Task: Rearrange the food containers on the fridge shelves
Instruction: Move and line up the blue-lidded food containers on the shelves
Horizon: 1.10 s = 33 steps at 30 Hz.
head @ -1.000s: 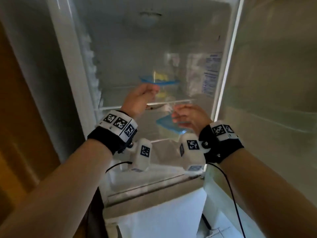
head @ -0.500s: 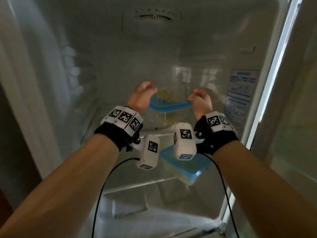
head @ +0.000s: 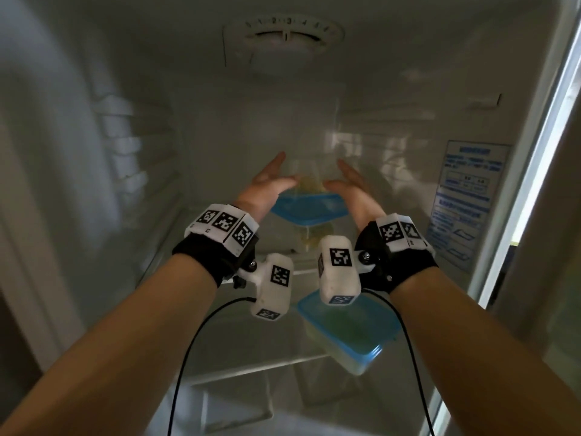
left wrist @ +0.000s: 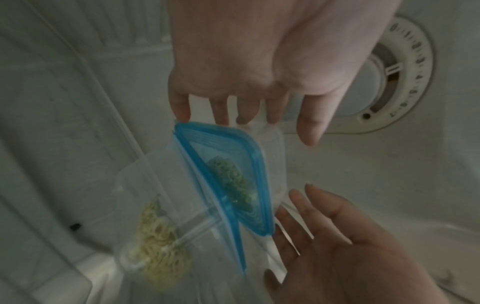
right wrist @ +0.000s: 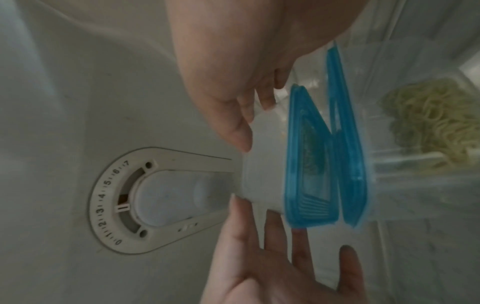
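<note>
A clear food container (head: 306, 204) with noodles inside stands on the upper glass shelf (head: 176, 243), blue lid down and clear body up. The glass mirrors it. My left hand (head: 270, 180) and right hand (head: 345, 180) flank it with straight, spread fingers and hold nothing. In the left wrist view my left hand (left wrist: 246, 82) hovers at the lid's (left wrist: 228, 168) edge, opposite my right hand (left wrist: 324, 236). The right wrist view shows the right hand (right wrist: 233, 82) and left hand (right wrist: 272, 257) by the clear body (right wrist: 262, 174). A second blue-lidded container (head: 345, 328) sits on the lower shelf (head: 245, 371).
A thermostat dial (head: 284, 34) is set in the fridge ceiling just above the container. A blue label (head: 465, 199) is on the right wall. The ribbed left wall (head: 125, 146) and the right door frame (head: 534, 184) bound the space.
Half a second ago both hands were curled around the upper container. Their fingers have now straightened and let it go. The view has moved closer into the fridge.
</note>
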Tool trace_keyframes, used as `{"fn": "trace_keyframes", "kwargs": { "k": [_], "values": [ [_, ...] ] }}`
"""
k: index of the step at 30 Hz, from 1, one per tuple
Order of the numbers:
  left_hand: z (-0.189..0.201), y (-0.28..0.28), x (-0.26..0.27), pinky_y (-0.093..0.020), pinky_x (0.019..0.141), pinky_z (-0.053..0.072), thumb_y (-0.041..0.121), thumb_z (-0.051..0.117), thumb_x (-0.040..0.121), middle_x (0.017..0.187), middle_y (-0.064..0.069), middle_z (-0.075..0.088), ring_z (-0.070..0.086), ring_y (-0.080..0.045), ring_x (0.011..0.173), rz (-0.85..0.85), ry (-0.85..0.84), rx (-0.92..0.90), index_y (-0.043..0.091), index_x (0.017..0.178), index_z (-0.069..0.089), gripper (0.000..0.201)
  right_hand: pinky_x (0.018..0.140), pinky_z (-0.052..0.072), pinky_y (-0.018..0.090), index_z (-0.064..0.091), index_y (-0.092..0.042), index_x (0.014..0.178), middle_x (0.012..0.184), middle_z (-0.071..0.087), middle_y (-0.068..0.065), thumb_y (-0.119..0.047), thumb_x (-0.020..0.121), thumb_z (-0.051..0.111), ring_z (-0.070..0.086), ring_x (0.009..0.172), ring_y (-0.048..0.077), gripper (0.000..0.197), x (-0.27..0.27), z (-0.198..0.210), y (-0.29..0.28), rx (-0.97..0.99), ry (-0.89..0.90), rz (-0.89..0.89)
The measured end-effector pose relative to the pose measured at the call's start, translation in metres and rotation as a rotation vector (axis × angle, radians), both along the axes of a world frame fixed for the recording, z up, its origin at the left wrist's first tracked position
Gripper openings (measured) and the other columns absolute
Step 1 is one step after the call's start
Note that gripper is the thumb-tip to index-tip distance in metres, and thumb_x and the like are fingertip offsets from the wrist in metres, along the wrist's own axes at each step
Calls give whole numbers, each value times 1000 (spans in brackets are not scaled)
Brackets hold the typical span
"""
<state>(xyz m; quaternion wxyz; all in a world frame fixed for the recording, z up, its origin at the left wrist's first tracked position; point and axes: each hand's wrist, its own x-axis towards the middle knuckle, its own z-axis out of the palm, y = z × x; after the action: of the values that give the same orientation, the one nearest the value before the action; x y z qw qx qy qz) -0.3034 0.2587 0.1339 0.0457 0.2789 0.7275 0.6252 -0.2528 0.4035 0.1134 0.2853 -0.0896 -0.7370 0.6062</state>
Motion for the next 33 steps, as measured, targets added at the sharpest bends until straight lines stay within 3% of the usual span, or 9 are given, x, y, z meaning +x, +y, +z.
{"fn": "trace_keyframes", "kwargs": {
  "k": [6, 9, 13, 16, 20, 23, 25, 28, 33],
  "values": [
    [-1, -21, 2, -28, 112, 28, 12, 60, 84, 147, 6, 38, 38, -11, 133, -14, 70, 172, 25, 143, 31, 67, 100, 37, 22, 21, -37, 144, 138, 31, -4, -12, 60, 80, 35, 129, 11, 105, -5, 6, -16, 192, 102, -22],
    [4, -29, 2, -37, 118, 24, 15, 64, 78, 149, -1, 39, 36, -15, 137, -34, 165, 171, 18, 140, 38, 67, 103, 44, 39, 17, -46, 141, 144, 24, 2, -35, 47, 82, 37, 131, 22, 115, -13, 6, -31, 344, 28, -69],
    [15, -40, 4, -32, 119, 22, 9, 62, 81, 149, -3, 39, 34, -13, 137, -20, 226, 195, 15, 135, 46, 56, 85, 55, 46, 27, -43, 132, 139, 31, 3, -47, 38, 79, 49, 118, 26, 108, -14, 4, -45, 324, -25, -61],
    [19, -47, 1, -23, 113, 22, 9, 62, 82, 155, -2, 26, 24, -14, 141, 86, 224, 241, 18, 141, 35, 66, 59, 58, 34, 27, -40, 132, 141, 31, 0, -30, 53, 83, 48, 117, 25, 98, -12, 10, -51, 149, -37, -19],
    [2, -59, -9, -29, 108, 29, 25, 69, 77, 155, -4, 24, 29, -21, 139, 369, -55, 265, 22, 147, 17, 87, 53, 56, 30, 30, -32, 120, 130, 46, 8, -33, 62, 79, 59, 104, 25, 76, -6, 18, -65, -189, -31, 92],
    [-15, -64, -9, -55, 98, 41, 40, 69, 74, 153, -5, 25, 33, -34, 135, 143, -391, 331, 32, 144, 16, 88, 57, 56, 27, 48, -15, 117, 111, 66, 10, -46, 59, 78, 73, 79, 21, 72, -3, 16, -79, -375, -66, 230],
    [-18, -65, -7, -57, 91, 46, 40, 67, 73, 144, -6, 41, 46, -34, 126, -27, -447, 394, 32, 138, 27, 77, 58, 56, 28, 48, -16, 125, 110, 68, 12, -54, 51, 78, 74, 72, 21, 88, -3, 14, -90, -448, -118, 308],
    [-15, -66, -2, -43, 68, 55, 21, 59, 82, 116, -3, 56, 62, -26, 94, -31, -391, 509, 36, 137, 25, 66, 55, 57, 32, 38, -22, 132, 119, 59, 12, -59, 50, 76, 73, 81, 28, 98, -4, 10, -100, -415, -168, 340],
    [-9, -77, 1, -43, 71, 54, 8, 55, 84, 117, -2, 50, 57, -33, 105, 115, -357, 478, 38, 138, 25, 69, 64, 57, 40, 25, -33, 140, 136, 45, 6, -72, 52, 65, 59, 107, 29, 104, -2, 7, -98, -291, -209, 295]
  ]
}}
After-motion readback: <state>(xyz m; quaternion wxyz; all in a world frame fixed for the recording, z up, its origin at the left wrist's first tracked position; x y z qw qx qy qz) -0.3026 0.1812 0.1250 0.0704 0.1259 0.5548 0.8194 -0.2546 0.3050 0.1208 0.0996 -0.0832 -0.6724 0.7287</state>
